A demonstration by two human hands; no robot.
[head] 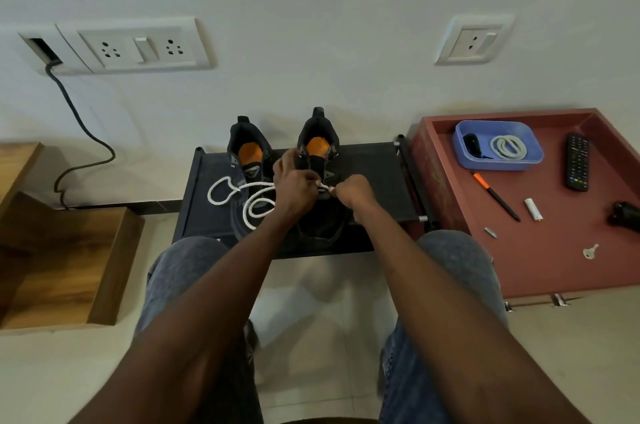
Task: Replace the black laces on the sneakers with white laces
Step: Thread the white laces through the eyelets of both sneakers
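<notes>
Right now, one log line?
step: threading white lace | shoe: right sneaker | left hand: pinching lace | right hand: pinching lace

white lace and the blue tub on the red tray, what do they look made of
White lace: looks like woven cord, cotton or polyester, matte; it lies in soft limp loops with a faint braided texture.
Blue tub: likely moulded plastic, smooth with a slight sheen, rounded corners and a thin even rim.

Centre frame: left hand (294, 181) and right hand (353, 189) pinch white lace (249, 205) over right sneaker (320, 160); slack loops on left sneaker (247, 160).
</notes>
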